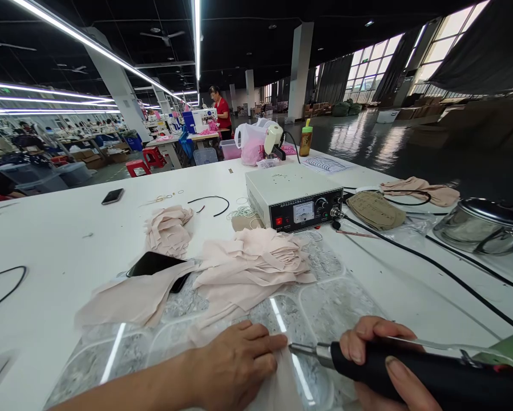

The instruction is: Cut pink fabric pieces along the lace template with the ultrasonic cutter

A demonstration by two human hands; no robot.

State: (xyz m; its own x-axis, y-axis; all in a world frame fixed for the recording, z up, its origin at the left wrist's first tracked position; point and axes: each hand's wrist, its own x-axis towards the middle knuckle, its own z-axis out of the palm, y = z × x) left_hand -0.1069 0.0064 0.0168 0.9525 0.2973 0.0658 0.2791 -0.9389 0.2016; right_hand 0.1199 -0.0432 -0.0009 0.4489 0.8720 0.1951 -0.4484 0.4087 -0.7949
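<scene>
My left hand (234,365) presses down on a thin beige fabric piece (284,377) over the clear-topped marbled mat (337,302). Its index finger stretches toward the metal tip of a black handpiece (380,365). My right hand (393,357) is wrapped round that handpiece, with the tip close beside my left fingertip. Ahead lies a layered pile of beige fabric pieces (256,260). A single beige piece (123,299) lies to the left, partly over a black phone (153,264). Another folded beige stack (169,231) sits behind the phone.
A control box (294,194) with a dial meter stands at the back, a black cable running right from it. Brown paper patterns (376,210) and a glass pot (483,225) are on the right. A second phone (113,196) lies far left. One person (222,114) stands in the background.
</scene>
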